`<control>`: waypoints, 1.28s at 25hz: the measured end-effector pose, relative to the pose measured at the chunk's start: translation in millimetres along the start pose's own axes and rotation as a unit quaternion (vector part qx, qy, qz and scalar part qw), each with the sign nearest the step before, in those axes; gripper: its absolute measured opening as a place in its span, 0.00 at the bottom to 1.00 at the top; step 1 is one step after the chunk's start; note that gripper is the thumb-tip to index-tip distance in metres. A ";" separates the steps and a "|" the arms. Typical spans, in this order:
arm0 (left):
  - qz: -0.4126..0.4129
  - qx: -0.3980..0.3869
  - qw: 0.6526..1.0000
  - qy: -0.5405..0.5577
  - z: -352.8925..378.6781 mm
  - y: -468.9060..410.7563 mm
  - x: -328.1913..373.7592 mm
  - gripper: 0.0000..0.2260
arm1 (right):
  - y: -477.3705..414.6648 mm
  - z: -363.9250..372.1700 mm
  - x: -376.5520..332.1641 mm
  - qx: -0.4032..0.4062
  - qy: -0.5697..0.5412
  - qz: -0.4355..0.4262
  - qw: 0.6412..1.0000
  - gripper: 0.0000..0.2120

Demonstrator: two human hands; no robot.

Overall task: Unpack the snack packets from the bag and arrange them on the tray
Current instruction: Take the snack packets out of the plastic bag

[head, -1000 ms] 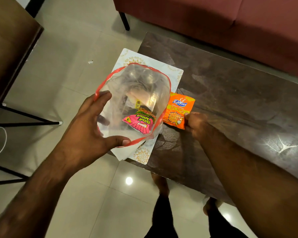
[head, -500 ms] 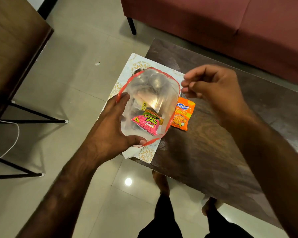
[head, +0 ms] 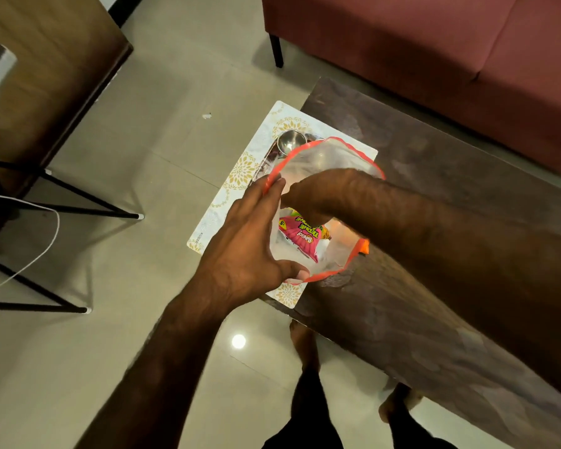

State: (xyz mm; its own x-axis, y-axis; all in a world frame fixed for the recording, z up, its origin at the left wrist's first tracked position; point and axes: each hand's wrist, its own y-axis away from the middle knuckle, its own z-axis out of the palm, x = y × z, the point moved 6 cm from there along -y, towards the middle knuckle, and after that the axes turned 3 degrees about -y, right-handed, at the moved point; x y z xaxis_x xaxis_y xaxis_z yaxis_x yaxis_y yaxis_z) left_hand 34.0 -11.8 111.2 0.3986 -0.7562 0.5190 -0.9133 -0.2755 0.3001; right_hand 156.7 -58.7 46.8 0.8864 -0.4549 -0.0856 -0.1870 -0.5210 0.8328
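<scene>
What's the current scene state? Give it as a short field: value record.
left hand: holds the clear bag open by its red rim
right hand: reaches inside the bag; fingers hidden, grip cannot be told
pink snack packet: inside the bag, below the right hand
orange packet: only a sliver shows, past the bag's right edge
steel bowl: on the patterned tray, behind the bag
tray position: at the corner of the dark table, partly overhanging

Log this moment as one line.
left hand holds bag open | right hand inside, at pink packet | grip unseen
</scene>
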 end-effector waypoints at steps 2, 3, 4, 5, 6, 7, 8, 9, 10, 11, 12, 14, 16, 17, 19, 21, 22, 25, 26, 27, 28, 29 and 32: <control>0.003 -0.007 1.000 -0.016 1.1 0.7 -1.1 0.59 | -22.7 11.6 2.1 0.027 0.005 -0.020 0.999 0.26; 0.005 -0.008 1.000 -0.021 1.6 0.6 -1.3 0.59 | -30.9 17.4 0.5 0.034 0.029 -0.037 0.998 0.25; 0.006 -0.008 1.000 -0.023 1.9 0.5 -1.4 0.59 | -37.0 23.8 -1.4 0.032 0.046 -0.053 0.997 0.23; 0.007 -0.007 1.000 -0.020 1.9 0.4 -1.5 0.58 | -41.7 30.5 -1.9 0.028 0.052 -0.063 0.996 0.23; 0.007 -0.007 1.000 -0.017 1.7 0.6 -1.8 0.58 | -44.8 36.3 -1.5 0.031 0.053 -0.071 0.996 0.22; 0.007 -0.005 1.000 -0.014 1.6 0.8 -2.4 0.58 | -45.1 39.1 -1.9 0.041 0.051 -0.078 0.995 0.21; 0.005 -0.005 1.000 -0.015 1.9 0.9 -2.4 0.58 | -42.7 39.3 -1.0 0.058 0.046 -0.082 0.994 0.20; 0.003 -0.008 1.000 -0.018 3.0 1.0 -1.9 0.59 | -39.2 36.9 -0.9 0.080 0.041 -0.084 0.992 0.19; -0.001 -0.010 1.000 -0.020 4.5 0.9 -0.8 0.60 | -33.6 33.7 -1.4 0.105 0.039 -0.088 0.990 0.18; -0.007 -0.012 1.000 -0.021 6.2 0.3 0.3 0.61 | -26.7 29.2 -2.2 0.131 0.041 -0.094 0.986 0.17; -0.013 -0.016 1.000 -0.021 7.4 -0.3 1.9 0.62 | -18.5 23.5 -3.2 0.156 0.041 -0.101 0.982 0.17; -0.023 -0.025 0.999 -0.026 8.0 -2.4 4.3 0.64 | 2.4 12.0 -4.5 0.197 0.025 -0.112 0.974 0.19; -0.026 -0.031 0.998 -0.047 6.7 -5.7 3.2 0.65 | 25.0 2.7 -4.7 0.227 0.018 -0.124 0.966 0.22; -0.027 -0.036 0.997 -0.064 5.7 -6.9 3.1 0.64 | 37.8 -2.5 -3.6 0.241 0.015 -0.128 0.962 0.22; -0.031 -0.050 0.994 -0.090 4.9 -7.8 0.5 0.64 | 64.3 -12.8 0.3 0.271 -0.028 -0.142 0.952 0.22; -0.035 -0.055 0.995 -0.082 2.4 -7.6 -1.6 0.63 | 91.5 -24.5 12.4 0.294 -0.132 -0.155 0.934 0.21; -0.035 -0.053 0.996 -0.069 0.7 -7.7 -2.9 0.62 | 103.0 -29.4 21.2 0.300 -0.204 -0.158 0.918 0.19; -0.030 -0.050 0.997 -0.047 -1.9 -9.1 -5.4 0.58 | 125.8 -33.3 37.7 0.273 -0.440 -0.222 0.826 0.18; -0.033 -0.042 0.998 -0.035 -2.5 -9.7 -5.3 0.57 | 129.0 -31.4 40.4 0.261 -0.508 -0.246 0.783 0.18; -0.040 -0.033 0.998 -0.023 -3.3 -10.2 -5.0 0.58 | 130.6 -28.4 42.8 0.251 -0.569 -0.259 0.739 0.19; -0.049 -0.028 0.998 -0.017 -3.6 -10.3 -5.0 0.58 | 131.0 -24.8 45.5 0.249 -0.621 -0.265 0.695 0.19; -0.056 -0.024 0.998 -0.015 -3.4 -10.4 -5.4 0.58 | 131.2 -21.3 48.7 0.252 -0.668 -0.263 0.649 0.19; -0.068 -0.015 0.998 -0.009 -2.5 -9.0 -9.8 0.56 | 129.9 -3.9 66.0 0.249 -0.795 -0.226 0.504 0.14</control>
State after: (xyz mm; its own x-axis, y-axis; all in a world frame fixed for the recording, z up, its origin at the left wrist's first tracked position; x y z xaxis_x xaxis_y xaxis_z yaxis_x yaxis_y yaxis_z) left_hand 38.5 -0.4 105.3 0.5173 -0.7230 0.4578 -0.8474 -0.3583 0.3917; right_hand 192.5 -153.5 151.4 -0.5015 -0.0054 -0.8651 -0.5518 -0.7682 0.3247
